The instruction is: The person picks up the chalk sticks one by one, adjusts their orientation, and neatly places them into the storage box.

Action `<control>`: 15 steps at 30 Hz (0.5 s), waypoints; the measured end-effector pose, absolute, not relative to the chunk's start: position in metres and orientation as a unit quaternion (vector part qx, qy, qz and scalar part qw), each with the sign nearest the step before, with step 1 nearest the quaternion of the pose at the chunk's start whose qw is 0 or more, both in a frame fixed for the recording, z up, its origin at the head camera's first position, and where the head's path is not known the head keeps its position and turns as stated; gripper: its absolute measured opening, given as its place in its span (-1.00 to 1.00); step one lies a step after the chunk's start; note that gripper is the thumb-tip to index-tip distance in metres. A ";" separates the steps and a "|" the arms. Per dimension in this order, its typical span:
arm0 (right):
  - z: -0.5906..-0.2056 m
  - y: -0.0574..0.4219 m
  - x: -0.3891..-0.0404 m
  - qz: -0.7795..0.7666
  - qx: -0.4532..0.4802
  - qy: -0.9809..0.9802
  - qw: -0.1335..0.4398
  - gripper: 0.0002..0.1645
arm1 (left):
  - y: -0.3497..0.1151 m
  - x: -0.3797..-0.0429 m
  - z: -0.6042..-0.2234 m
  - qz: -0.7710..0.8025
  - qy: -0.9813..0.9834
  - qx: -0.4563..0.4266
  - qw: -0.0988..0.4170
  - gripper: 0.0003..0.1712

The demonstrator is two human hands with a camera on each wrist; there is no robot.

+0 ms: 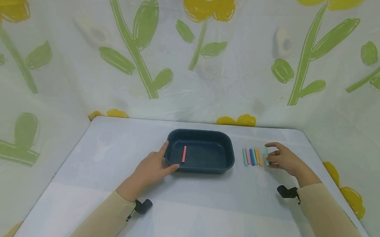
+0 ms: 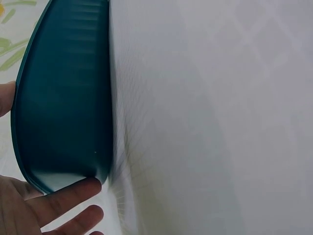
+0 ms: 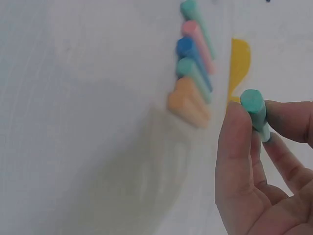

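Observation:
At the tray's near left corner, my left hand (image 1: pixel 152 168) rests with thumb and index finger spread along the rim of the dark teal tray (image 1: pixel 203 170). The left wrist view has its fairly straight fingers (image 2: pixel 68 198) against the tray's outer wall (image 2: pixel 63 107). Inside the tray lies one pinkish-red chalk stick (image 1: pixel 183 154). Over on the right, my right hand (image 1: pixel 282 160) pinches a mint-green chalk stick (image 3: pixel 253 104) between thumb and fingers, held above the table. Just left of that hand, several chalk sticks lie side by side, among them a blue one (image 1: pixel 251 157) and a pink one (image 3: pixel 191 32).
The white table (image 1: pixel 201 212) carries the tray and the chalk row. Behind it and at both sides hangs a pale curtain (image 1: pixel 243 92) printed with yellow flowers and green leaves. A black wrist camera (image 1: pixel 143 206) sits at the left cuff, another (image 1: pixel 287 192) at the right.

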State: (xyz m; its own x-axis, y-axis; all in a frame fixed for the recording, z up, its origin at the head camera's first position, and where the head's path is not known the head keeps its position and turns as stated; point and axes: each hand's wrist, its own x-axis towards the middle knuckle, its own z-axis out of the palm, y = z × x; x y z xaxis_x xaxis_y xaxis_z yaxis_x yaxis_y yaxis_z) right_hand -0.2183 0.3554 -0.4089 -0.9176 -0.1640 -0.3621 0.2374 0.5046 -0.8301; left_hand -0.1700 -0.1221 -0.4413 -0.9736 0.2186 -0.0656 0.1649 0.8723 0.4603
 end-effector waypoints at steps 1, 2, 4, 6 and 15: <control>-0.407 0.354 -0.218 -0.500 0.021 0.842 0.201 -0.17 | -0.122 -0.170 -0.441 0.233 0.966 0.099 0.058 0.20; -0.405 0.353 -0.217 -0.505 0.020 0.839 0.200 -0.16 | -0.122 -0.170 -0.441 0.233 0.966 0.099 0.057 0.20; -0.401 0.349 -0.217 -0.514 0.020 0.834 0.200 -0.14 | -0.121 -0.169 -0.440 0.232 0.966 0.098 0.057 0.21; -0.396 0.344 -0.217 -0.523 0.020 0.828 0.202 -0.12 | -0.121 -0.169 -0.441 0.231 0.966 0.098 0.056 0.21; -0.374 0.316 -0.213 -0.555 -0.017 0.804 0.213 -0.12 | -0.121 -0.170 -0.441 0.229 0.967 0.097 0.059 0.21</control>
State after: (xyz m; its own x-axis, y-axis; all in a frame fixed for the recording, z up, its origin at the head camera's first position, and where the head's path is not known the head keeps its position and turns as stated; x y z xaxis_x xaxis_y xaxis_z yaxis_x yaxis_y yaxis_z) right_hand -0.2131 0.3163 -0.3743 -0.9084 -0.2638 -0.3243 0.2099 0.3831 -0.8996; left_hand -0.1700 -0.1213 -0.4411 -0.9742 0.2148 -0.0699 0.1607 0.8765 0.4538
